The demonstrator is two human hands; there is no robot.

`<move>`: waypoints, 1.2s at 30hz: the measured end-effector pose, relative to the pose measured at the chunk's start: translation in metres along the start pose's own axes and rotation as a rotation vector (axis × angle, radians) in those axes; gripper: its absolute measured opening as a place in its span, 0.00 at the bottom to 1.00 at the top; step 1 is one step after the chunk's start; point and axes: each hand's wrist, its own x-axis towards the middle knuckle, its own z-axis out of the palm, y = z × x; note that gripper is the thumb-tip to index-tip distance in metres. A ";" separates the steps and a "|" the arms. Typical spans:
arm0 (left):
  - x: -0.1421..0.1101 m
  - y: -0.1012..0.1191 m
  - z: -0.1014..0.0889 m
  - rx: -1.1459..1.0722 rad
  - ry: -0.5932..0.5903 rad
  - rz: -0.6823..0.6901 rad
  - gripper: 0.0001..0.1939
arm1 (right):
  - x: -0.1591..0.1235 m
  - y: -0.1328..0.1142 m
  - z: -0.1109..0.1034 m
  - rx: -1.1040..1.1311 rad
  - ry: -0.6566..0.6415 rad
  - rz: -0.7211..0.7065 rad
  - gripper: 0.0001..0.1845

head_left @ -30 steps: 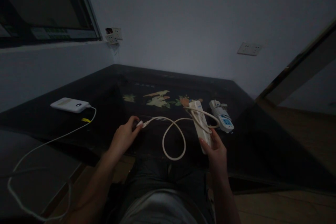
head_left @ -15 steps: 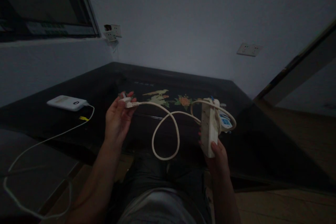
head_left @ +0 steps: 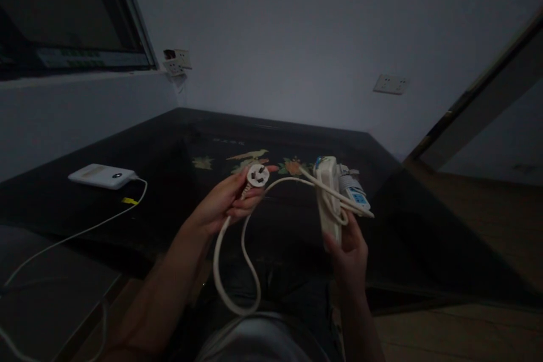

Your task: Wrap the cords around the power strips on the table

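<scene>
My left hand (head_left: 231, 198) grips a white three-pin plug (head_left: 258, 176), its prongs facing up toward me. From the plug a white cord (head_left: 237, 311) hangs in a loop below the hand, then runs right. My right hand (head_left: 350, 243) is closed round the lower end of a white power strip (head_left: 326, 192), held up and tilted. Part of the cord is wrapped about the strip. Just behind it, on the dark table (head_left: 407, 226), lies a second power strip (head_left: 356, 195) with blue sockets and a bundled grey-white cord, partly hidden.
A white power bank (head_left: 102, 176) lies at the table's left, its cable (head_left: 80, 233) trailing off the near edge past a yellow tag (head_left: 129, 201). Wall sockets (head_left: 390, 84) sit at the right, and a loose outlet (head_left: 173, 65) hangs near the window (head_left: 72, 17).
The plug in my left hand has moved right and turned until its prongs face me. My right hand has rotated the power strip back and forth. The cord's loop has dropped lower.
</scene>
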 end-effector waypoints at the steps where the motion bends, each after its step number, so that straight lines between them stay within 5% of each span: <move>1: 0.001 0.003 0.000 0.102 -0.008 0.014 0.14 | 0.000 -0.004 0.001 -0.058 0.003 -0.064 0.39; 4: 0.003 0.012 0.002 0.423 0.040 0.177 0.15 | -0.001 -0.015 0.006 -0.224 0.011 -0.287 0.39; 11: -0.012 0.030 0.006 1.138 0.284 0.804 0.19 | 0.003 -0.038 0.008 -0.601 0.040 -0.854 0.41; 15: -0.015 0.025 -0.008 1.311 0.183 0.718 0.20 | 0.008 -0.042 0.010 -0.653 0.073 -0.965 0.41; 20: 0.000 0.000 -0.031 1.159 0.041 0.531 0.27 | 0.006 -0.036 0.012 -0.634 0.061 -0.943 0.38; 27: 0.018 -0.018 -0.025 0.799 0.218 0.494 0.19 | 0.001 -0.031 0.014 -0.571 0.006 -0.914 0.40; 32: 0.021 -0.018 -0.035 0.616 0.472 0.588 0.15 | -0.005 -0.027 0.011 -0.480 0.020 -0.809 0.40; 36: 0.022 -0.021 -0.046 0.615 0.468 0.530 0.15 | -0.008 -0.030 0.013 -0.378 0.090 -0.677 0.36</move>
